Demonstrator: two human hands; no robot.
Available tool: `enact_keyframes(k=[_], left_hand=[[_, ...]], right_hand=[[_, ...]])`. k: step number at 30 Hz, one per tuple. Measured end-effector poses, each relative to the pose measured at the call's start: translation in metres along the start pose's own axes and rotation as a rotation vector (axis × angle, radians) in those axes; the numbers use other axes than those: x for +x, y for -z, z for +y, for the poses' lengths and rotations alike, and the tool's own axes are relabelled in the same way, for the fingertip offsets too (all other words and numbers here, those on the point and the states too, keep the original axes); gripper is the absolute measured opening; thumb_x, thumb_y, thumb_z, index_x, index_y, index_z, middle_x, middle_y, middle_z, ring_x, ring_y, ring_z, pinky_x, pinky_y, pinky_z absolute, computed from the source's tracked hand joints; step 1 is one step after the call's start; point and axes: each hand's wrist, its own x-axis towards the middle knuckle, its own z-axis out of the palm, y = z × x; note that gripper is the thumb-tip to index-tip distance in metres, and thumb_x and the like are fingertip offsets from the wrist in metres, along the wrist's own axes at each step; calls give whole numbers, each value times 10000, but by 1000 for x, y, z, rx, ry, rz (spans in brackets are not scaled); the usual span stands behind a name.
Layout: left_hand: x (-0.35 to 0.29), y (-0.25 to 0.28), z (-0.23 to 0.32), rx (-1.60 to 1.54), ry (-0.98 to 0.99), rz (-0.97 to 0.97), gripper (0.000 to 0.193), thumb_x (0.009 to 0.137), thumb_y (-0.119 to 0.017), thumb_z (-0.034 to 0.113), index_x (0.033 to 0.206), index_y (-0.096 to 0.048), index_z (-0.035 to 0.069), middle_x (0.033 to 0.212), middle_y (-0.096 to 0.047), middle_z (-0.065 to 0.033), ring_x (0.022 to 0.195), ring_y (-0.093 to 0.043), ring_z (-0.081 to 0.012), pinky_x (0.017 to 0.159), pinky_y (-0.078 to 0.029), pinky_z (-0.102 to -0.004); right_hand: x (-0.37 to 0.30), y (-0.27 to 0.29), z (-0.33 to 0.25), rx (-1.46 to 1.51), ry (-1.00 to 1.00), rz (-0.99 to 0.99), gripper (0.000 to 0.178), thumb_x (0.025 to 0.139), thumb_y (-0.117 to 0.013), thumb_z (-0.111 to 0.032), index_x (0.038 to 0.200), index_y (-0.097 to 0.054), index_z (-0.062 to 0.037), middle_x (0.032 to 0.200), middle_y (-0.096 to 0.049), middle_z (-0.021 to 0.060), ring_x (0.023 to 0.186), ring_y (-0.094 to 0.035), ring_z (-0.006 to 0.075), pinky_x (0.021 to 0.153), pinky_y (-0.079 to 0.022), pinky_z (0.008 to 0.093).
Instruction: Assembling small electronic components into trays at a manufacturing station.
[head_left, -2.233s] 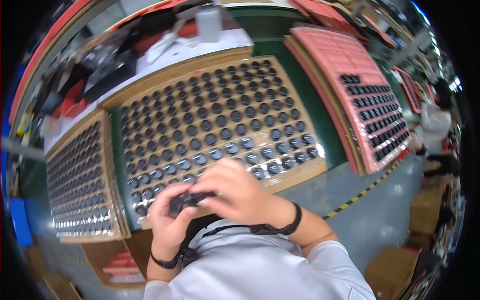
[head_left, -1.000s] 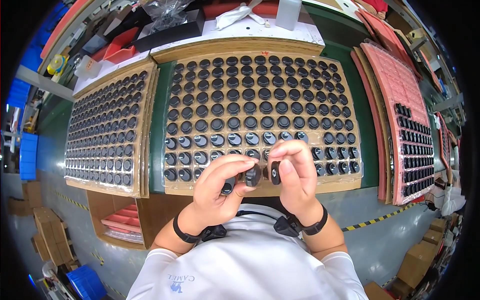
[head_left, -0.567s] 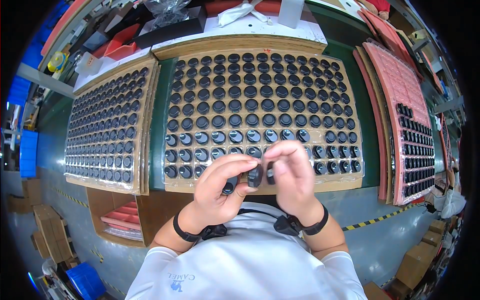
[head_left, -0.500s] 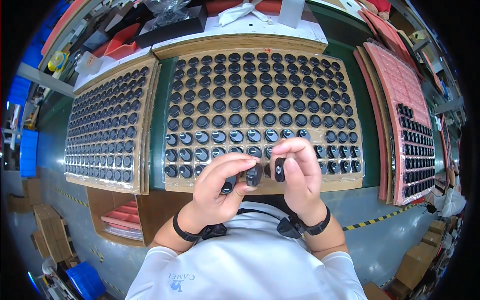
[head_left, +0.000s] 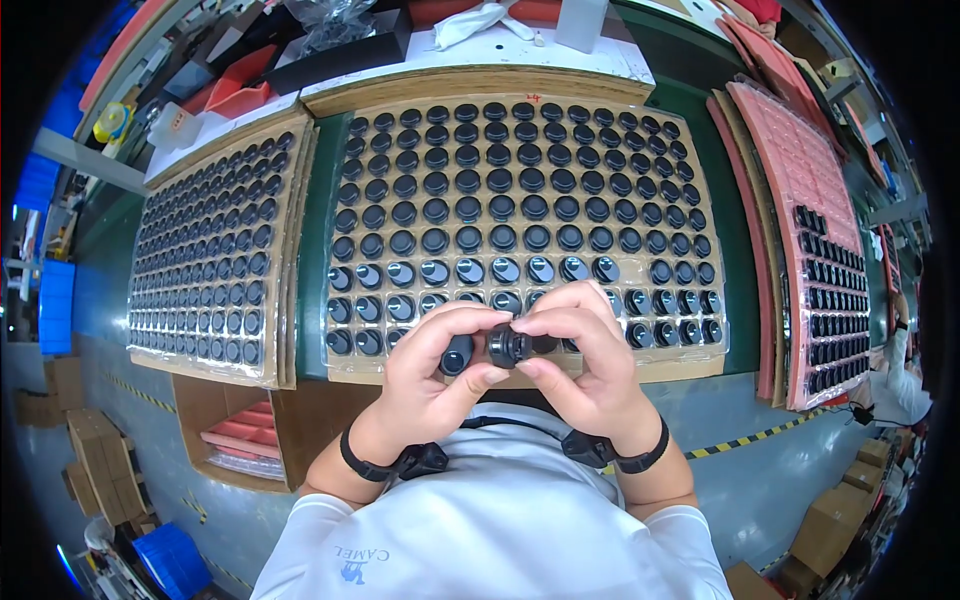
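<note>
My left hand [head_left: 425, 375] and my right hand [head_left: 595, 375] meet over the near edge of the middle tray [head_left: 640, 372]. Fingertips of both pinch a small black ribbed cylindrical part [head_left: 508, 347] between them. The cap seen earlier in my right hand is now against that part; fingers partly cover the join. A second black part with a glossy round end [head_left: 457, 356] shows inside the curl of my left hand; whether the fingers grip it is unclear. Rows of black round parts [head_left: 535, 208] fill most of the tray, some with shiny tops in the nearer rows.
Another full tray [head_left: 200, 260] lies at left. On the right, a pink tray [head_left: 800, 150] is partly filled with black parts. A white shelf [head_left: 480, 55] behind carries a black box and a white glove. Below left stands an open carton [head_left: 285, 450]; another person's arm shows far right.
My right hand has moved left, bringing its black cap against the part in my left hand. That part has turned slightly. Another person's arm has come into sight at far right.
</note>
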Motion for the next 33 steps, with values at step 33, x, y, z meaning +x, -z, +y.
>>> enact_keyframes(k=[33], left_hand=[[1,-1,-7,-592,272,-171,584,670,-314,-85,1247,-333,2,1100,-505,-174,809,-459,-151,752,-412,-281]], right_hand=[[-19,70,47,-860,-403,103,220,704,-681,-23,909,-605,-52,833,-594,63,836,-540,257,757,-394,361]])
